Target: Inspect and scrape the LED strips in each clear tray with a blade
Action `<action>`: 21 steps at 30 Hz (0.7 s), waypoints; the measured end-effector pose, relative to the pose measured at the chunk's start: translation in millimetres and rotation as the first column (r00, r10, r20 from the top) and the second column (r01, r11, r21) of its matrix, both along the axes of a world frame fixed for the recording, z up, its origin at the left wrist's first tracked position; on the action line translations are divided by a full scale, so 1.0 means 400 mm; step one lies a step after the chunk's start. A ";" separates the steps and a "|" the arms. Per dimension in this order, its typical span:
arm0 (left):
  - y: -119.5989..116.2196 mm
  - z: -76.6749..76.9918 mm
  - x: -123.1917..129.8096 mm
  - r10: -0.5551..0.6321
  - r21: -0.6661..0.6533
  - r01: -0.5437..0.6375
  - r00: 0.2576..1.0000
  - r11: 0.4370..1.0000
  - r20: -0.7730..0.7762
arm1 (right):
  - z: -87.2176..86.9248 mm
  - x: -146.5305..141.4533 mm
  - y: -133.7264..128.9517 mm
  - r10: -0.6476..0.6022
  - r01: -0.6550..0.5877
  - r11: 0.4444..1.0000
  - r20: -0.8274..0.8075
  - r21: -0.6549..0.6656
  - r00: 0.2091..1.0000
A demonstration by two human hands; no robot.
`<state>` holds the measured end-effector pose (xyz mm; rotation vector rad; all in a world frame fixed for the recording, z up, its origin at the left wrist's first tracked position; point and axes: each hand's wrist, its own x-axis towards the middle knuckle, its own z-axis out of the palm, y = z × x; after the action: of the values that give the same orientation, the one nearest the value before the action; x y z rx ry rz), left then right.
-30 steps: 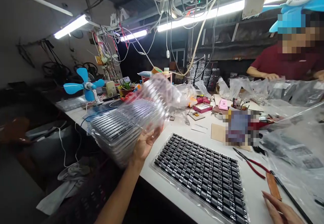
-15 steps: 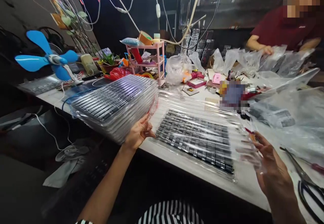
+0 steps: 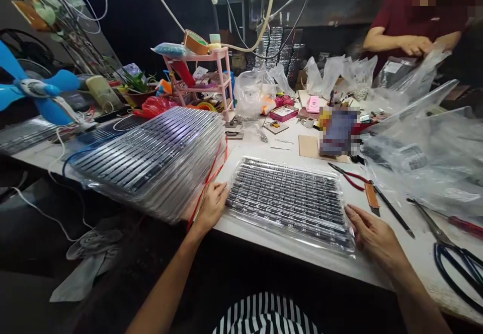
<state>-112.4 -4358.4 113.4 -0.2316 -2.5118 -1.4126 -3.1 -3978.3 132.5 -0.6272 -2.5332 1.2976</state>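
On the white table in front of me lies a clear plastic tray filled with rows of dark strips marked with small pale print. My left hand is closed, its fingers pinching the tray's left edge. At the opposite edge, my right hand grips the right side with its fingers along the rim and the thumb partly hidden. A tall stack of similar filled trays stands just left of my left hand. A thin red strap hangs down the side of that stack.
Red-handled pliers, a utility knife and large scissors lie to the right. Clear plastic bags pile up beyond them. A blue fan and pink rack stand behind the stack. Across the table a person handles bags.
The clear plastic sheet that both hands held raised over the dark strips is now down on them. My right hand has moved left and in to the tray's edge. The view has shifted right.
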 end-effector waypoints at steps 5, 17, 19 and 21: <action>0.009 0.013 -0.077 -0.135 -0.098 0.134 0.991 0.986 -0.008 | 0.003 -0.029 0.032 0.024 -0.033 0.995 0.090 0.098 0.996; 0.073 0.037 -0.116 -0.190 -0.417 0.179 0.982 0.891 0.015 | 0.026 -0.097 -0.065 0.149 -0.307 0.319 0.273 0.897 0.950; 0.087 0.035 -0.103 -0.118 -0.551 0.083 0.993 0.830 -0.027 | 0.038 -0.107 -0.091 0.170 -0.369 0.233 0.335 0.900 0.927; 0.100 0.037 -0.096 -0.105 -0.669 0.039 0.993 0.743 -0.059 | 0.045 -0.116 -0.105 0.185 -0.404 0.222 0.369 0.887 0.911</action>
<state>-150.7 -4318.4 128.0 -0.5129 -2.8454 -0.4282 -49.3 -4020.1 150.6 0.0739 -2.9947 -0.5106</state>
